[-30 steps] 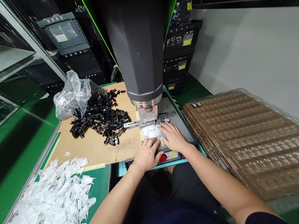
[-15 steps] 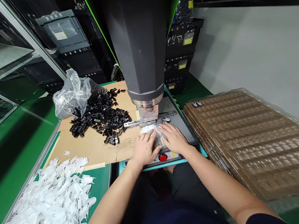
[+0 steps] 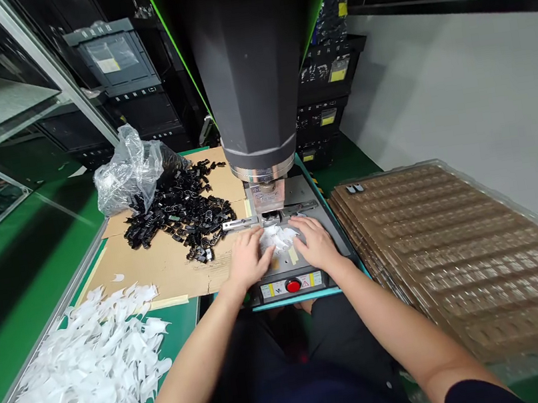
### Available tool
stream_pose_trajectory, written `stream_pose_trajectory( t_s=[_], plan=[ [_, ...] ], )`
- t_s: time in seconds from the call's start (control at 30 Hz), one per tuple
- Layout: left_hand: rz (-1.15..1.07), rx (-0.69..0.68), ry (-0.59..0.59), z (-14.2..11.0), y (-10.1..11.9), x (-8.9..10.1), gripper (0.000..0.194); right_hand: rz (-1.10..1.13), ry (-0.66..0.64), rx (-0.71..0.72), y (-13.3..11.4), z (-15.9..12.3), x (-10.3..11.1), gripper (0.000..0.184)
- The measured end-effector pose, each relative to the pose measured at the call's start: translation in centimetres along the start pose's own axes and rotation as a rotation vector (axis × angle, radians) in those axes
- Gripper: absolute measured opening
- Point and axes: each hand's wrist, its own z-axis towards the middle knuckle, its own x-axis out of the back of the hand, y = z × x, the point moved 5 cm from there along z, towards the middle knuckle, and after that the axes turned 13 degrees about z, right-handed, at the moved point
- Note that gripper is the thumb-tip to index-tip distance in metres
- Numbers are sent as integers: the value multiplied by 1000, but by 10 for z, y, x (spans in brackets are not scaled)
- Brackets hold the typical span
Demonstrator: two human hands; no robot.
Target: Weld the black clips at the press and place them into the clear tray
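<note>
My left hand [image 3: 248, 256] rests on the press machine's grey base plate [image 3: 303, 260], fingers stretched beside a small heap of white plastic pieces [image 3: 278, 237]. On the other side of the heap is my right hand [image 3: 316, 243], its fingers also extended and apart. Neither hand appears to grip anything. Just behind the heap is a metal fixture [image 3: 271, 217] with dark parts in it, below the dark machine head [image 3: 253, 96]. Between my wrists, a red button [image 3: 293, 285] shows on the front of the base.
Black clip-like parts [image 3: 183, 207] are piled on cardboard [image 3: 168, 270] at left, by a clear plastic bag [image 3: 127, 169]. A large heap of white pieces [image 3: 74, 385] lies nearer. Stacked brown trays [image 3: 479, 251] stand at right, two small pieces [image 3: 354, 188] on the top one.
My hands have moved apart, the left one leftward, uncovering more of the white pieces between them. The machine head sits slightly higher, and dark parts now show in the fixture.
</note>
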Motion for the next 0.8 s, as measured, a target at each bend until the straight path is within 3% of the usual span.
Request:
stream_pose_trajectory(
  t_s=[0.1, 0.23, 0.37, 0.47, 0.53, 0.63, 0.73, 0.8],
  plan=[
    [-72, 88, 47, 29, -20, -1, 48, 8, 42, -95, 5, 33, -2, 48],
    [-118, 84, -27, 68, -26, -11, 43, -46, -24, -314, 12, 74, -21, 43],
    [-177, 39, -71, 90, -23, -23, 36, -32, -39, -375, 15, 94, -36, 30],
    [-306, 140, -50, 95, -29, -28, 22, 101, 27, -447, 21, 98, -35, 24],
    [-418, 257, -25, 91, -34, -28, 16, 236, 81, -468, 24, 95, -31, 23],
    [-700, 434, 16, 70, -34, -27, 31, 504, 214, -455, 24, 74, -23, 28],
    [-1031, 549, 43, 35, -18, -26, 52, 764, 306, -412, 13, 37, -21, 37],
    [-1166, 556, 34, 12, 1, -24, 57, 862, 287, -378, -1, 11, -25, 39]
  ],
)
